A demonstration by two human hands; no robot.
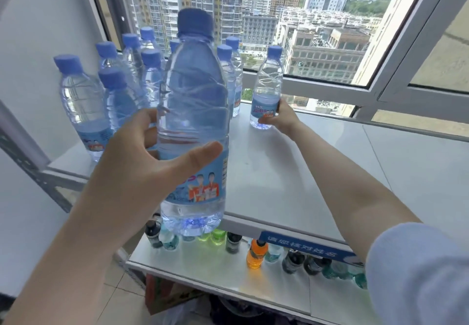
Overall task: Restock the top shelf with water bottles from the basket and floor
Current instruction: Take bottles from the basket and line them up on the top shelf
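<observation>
My left hand grips a clear water bottle with a blue cap and blue label, held upright close to the camera over the front edge of the white top shelf. My right hand reaches far back and is closed around the lower part of a second water bottle, which stands upright on the shelf near the window. Several more blue-capped water bottles stand clustered at the shelf's back left.
A window frame runs behind the shelf. Below is a lower shelf with an orange drink bottle and several green and dark bottles. A blue sign hangs on the top shelf's front edge. A grey wall is on the left.
</observation>
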